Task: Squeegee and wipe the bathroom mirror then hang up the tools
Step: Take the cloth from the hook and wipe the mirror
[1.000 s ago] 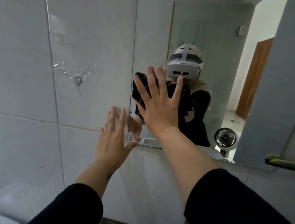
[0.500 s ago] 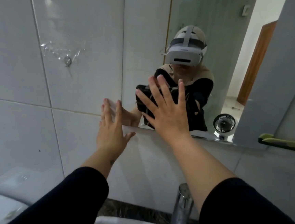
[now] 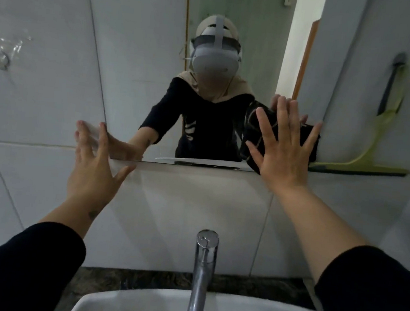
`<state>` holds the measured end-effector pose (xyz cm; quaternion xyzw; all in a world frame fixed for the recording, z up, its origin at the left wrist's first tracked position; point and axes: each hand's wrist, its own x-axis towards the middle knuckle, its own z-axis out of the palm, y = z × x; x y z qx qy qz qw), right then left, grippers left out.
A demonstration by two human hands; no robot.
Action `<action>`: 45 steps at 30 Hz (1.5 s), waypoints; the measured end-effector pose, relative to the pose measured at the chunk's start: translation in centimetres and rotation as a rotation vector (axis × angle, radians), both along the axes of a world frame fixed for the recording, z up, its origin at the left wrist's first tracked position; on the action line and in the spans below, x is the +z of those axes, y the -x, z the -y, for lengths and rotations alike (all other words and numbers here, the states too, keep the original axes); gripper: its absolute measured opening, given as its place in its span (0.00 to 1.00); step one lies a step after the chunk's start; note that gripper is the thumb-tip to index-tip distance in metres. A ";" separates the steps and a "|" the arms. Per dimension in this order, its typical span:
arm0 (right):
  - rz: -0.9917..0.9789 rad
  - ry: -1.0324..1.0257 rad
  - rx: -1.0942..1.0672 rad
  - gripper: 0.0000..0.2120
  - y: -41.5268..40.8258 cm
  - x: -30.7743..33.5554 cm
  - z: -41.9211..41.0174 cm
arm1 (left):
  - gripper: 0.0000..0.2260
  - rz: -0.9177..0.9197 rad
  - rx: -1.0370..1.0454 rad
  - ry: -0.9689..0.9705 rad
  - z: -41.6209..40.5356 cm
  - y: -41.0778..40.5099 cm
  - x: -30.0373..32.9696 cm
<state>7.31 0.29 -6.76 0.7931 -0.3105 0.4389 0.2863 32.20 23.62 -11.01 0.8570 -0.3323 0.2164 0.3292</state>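
1. The mirror (image 3: 232, 58) fills the wall above the tap (image 3: 203, 266) and basin (image 3: 136, 305). The wipe is the step in hand, I'd say, and it reaches the glass's bottom edge at the right.
2. The squeegee (image 3: 372, 155) hangs on the right wall by its dark handle, blade down, well clear of both hands. That tool looks put away already.
3. The right hand (image 3: 282, 149) is spread flat, fingers splayed, pressing a dark cloth (image 3: 253, 125) against the glass rather than gripping it. To do it well, keep the whole palm down, overlap each pass, and run along the bottom edge where drips gather.
4. The left hand (image 3: 94, 163) is open and empty, braced on the tile at the mirror's lower left corner. It steadies the lean over the basin.
5. A small hook (image 3: 5, 59) sits on the left tile, bare; the cloth may belong there afterwards.
6. Against half a second ago, the right hand and cloth have swept from the middle of the glass to its right side. The left hand has hardly shifted. The view has dropped, showing more tap and basin.
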 end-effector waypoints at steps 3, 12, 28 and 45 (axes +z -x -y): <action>0.029 -0.009 -0.006 0.32 2.3 -1.1 1.8 | 0.44 0.015 -0.006 0.033 0.3 0.0 -0.3; -0.066 0.071 0.028 0.37 5.2 -3.8 4.3 | 0.43 0.050 0.008 0.085 0.8 -0.3 -1.1; -0.191 0.175 -0.003 0.40 0.3 -5.0 0.6 | 0.41 0.048 0.014 0.094 0.8 -0.4 -1.4; -0.276 0.458 0.280 0.25 -15.4 -3.5 -9.9 | 0.39 -0.018 -0.142 -0.103 -3.3 -1.6 -1.4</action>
